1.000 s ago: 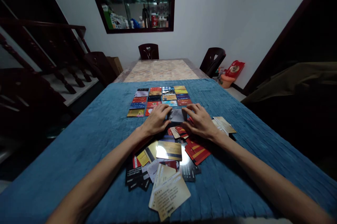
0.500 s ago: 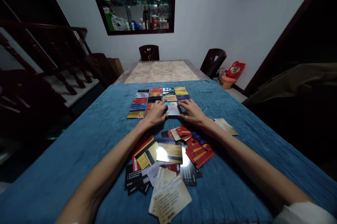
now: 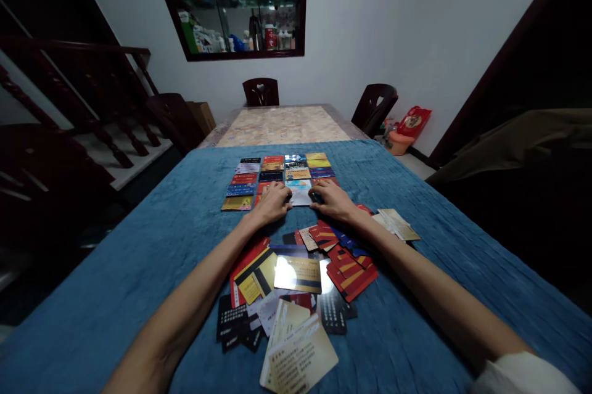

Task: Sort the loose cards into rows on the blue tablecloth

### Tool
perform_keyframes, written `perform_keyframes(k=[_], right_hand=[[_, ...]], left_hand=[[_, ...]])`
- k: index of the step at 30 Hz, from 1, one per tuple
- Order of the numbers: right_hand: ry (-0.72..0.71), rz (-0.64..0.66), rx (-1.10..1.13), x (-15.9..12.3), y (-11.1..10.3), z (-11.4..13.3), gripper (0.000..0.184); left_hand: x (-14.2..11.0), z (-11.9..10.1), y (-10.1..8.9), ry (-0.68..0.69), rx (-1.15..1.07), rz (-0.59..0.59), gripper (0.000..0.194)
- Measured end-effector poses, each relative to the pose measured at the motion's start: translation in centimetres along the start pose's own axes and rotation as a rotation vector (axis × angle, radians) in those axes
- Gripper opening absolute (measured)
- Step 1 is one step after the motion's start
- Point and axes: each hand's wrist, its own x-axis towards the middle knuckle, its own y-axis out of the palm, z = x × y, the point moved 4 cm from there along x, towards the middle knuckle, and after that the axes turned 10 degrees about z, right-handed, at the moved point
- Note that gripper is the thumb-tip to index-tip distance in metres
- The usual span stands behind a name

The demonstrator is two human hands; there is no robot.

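Note:
A pale white card with a light blue top lies in the front row of laid-out cards. Along its left edge, my left hand has its fingers curled, fingertips touching the card. On the opposite edge sits my right hand, fingers bent the same way, so the card is held between both hands. Rows of overlapping cards, among them a gold card and a red card, stretch beyond. Some cards are partly hidden under my hands.
Nearer me lies a loose pile of cards, with a gold card, red cards and cream cards. More cream cards lie right of my right forearm. A blue cloth covers the table; chairs stand around it.
Both hands stay at the white card's edges, with only a slight shift in their position. The view has moved a little; the pile looks the same.

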Motion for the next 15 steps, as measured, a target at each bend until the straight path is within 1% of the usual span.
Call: perform_keyframes(k=[11,15], right_hand=[[0.041,0.052,-0.030,-0.07,0.03,0.20,0.027],[0.042,0.051,-0.037,-0.09,0.09,0.13,0.029]], left_hand=[[-0.31,-0.54,-0.28,0.002,0.027,0.067,0.021],[-0.36,-0.58,-0.35,0.015,0.045,0.061,0.021]])
